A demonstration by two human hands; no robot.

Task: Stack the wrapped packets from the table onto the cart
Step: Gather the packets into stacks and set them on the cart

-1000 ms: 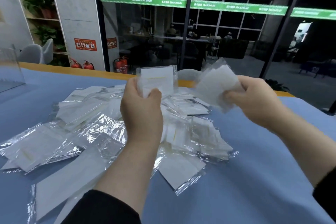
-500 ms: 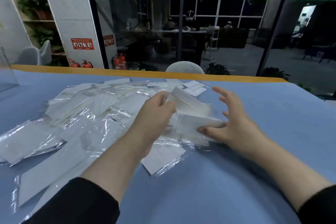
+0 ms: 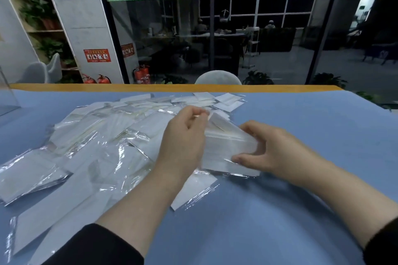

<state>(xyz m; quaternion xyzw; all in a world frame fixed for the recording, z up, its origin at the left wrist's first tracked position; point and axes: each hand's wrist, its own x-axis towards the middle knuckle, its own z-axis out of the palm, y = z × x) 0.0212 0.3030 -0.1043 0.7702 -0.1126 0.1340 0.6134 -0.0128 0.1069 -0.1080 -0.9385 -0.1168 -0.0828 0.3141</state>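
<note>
- Left hand [image 3: 183, 135]: bare, with no glove, ring or watch in view; the forearm is uncovered from the wrist back to the sleeve.
- Left black long sleeve of soft matte fabric [image 3: 97, 247]: pushed up the forearm, plain, ending in a rounded cuff edge.
- Right hand [image 3: 273, 148]: bare, unadorned, forearm likewise uncovered.
- Right black sleeve [image 3: 383, 241]: only its cuff shows, at the frame's edge.

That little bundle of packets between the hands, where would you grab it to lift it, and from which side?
Probably by its two short ends, one hand from each side. The bundle lies low on the table, wider than it is deep, and its film looks slippery, so squeezing inward should keep the packets together. The right hand already holds the right end; the left hand is at the left.
</note>
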